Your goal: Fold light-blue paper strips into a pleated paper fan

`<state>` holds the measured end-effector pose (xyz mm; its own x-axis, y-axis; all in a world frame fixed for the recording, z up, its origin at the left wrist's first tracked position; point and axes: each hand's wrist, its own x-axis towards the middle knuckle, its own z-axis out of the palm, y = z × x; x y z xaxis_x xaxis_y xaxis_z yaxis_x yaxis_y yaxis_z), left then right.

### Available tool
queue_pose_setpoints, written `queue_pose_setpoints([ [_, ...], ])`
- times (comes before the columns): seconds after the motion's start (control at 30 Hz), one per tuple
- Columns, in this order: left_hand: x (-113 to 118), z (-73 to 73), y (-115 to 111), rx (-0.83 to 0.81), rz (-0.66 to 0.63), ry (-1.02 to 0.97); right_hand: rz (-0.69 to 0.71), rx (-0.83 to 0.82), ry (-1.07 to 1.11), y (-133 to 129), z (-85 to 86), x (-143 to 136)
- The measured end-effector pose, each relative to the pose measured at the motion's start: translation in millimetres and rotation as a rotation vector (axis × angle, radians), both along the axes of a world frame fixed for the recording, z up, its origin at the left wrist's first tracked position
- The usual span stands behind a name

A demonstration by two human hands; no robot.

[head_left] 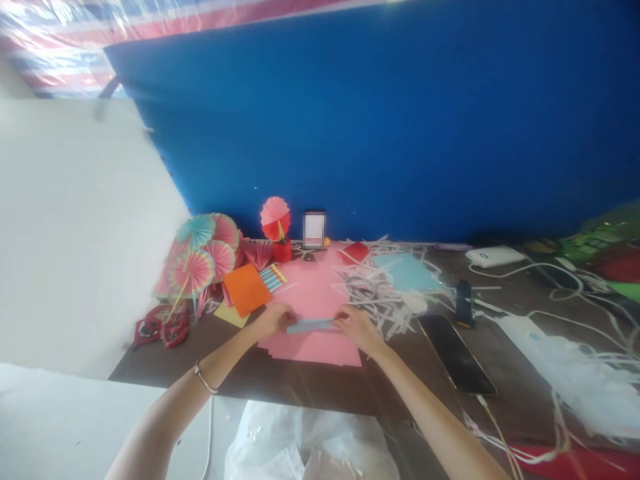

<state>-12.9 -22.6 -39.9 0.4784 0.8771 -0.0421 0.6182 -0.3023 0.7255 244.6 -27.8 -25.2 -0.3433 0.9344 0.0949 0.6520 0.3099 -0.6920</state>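
Spanning left to right in the frame's lower middle, the pale blue strip (311, 325) lies between the left hand (275, 319) and right hand (361, 329), each pinching an end, above pink sheets (310, 351); neither is nearer.

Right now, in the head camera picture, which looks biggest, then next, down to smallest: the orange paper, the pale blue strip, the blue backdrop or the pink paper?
1. Blue backdrop, by far
2. Pink paper
3. Orange paper
4. Pale blue strip, long but very thin
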Motion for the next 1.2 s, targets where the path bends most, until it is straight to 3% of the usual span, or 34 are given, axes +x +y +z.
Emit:
queue_pose_setpoints([
  [0.3,18.1,28.8,-13.7,0.111,-0.030,0.043,0.009,0.038,0.250,-4.9,11.2,0.8],
  [0.5,34.8,34.5,-14.1,0.207,-0.114,0.083,0.010,0.093,0.239,-10.3,24.7,2.3],
  [0.63,34.5,36.3,-15.6,0.355,-0.160,0.239,0.052,0.186,0.126,-12.9,29.0,3.6],
  [0.77,34.7,37.2,-20.3,0.519,-0.205,0.413,0.158,0.332,-0.123,-15.3,30.3,-1.2],
  [0.9,36.6,37.5,-24.0,0.620,-0.244,0.474,0.204,0.464,-0.321,-19.9,31.3,-9.1],
  [1.07,35.5,45.0,-25.1,0.591,-0.256,0.484,0.216,0.473,-0.343,-22.8,29.9,-11.8],
  [1.2,26.6,52.1,-18.4,0.443,-0.227,0.392,0.185,0.291,-0.187,-19.3,35.7,-7.0],
])
